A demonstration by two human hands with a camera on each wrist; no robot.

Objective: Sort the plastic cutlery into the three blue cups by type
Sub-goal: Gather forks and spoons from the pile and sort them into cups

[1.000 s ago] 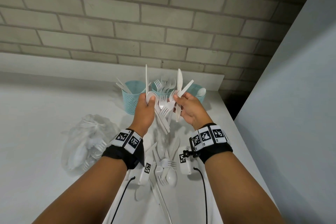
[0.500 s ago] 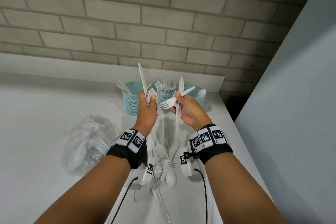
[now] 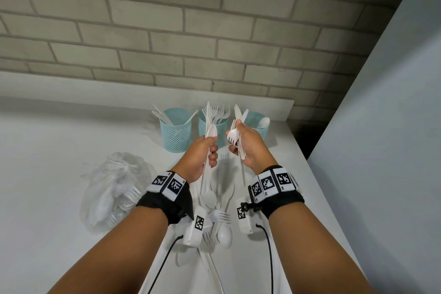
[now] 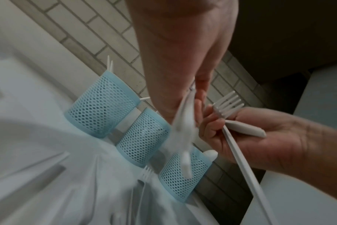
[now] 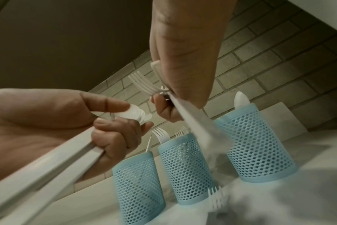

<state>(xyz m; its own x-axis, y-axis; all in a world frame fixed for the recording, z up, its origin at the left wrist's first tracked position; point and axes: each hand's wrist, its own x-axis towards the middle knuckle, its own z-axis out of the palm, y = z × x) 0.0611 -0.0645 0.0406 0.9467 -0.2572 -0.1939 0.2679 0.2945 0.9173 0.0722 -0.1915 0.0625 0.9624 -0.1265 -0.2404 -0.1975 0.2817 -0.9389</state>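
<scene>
Gripping white spoons [image 3: 211,132] upright, the left hand [image 3: 199,157] has its fingers curled round their handles, raised above the worktop [image 3: 59,150]. Beside it, the right hand [image 3: 248,148] clamps forks [image 3: 232,136] and knives [image 3: 238,112]. Three blue cups [image 3: 176,130] stand just beyond; loose cutlery [image 3: 220,219] lies beneath the wrists.

A white counter [image 3: 59,150] is seen running up to a brick wall. Three blue mesh cups are stood on it in a row near the back: the left cup [image 3: 175,131], the middle cup [image 3: 223,136] and the right cup [image 3: 261,130]. A clear plastic bag [image 3: 112,188], apparently holding more cutlery, is laid to the left. A loose heap of white forks and spoons [image 3: 219,217] is scattered nearer the front edge.
</scene>
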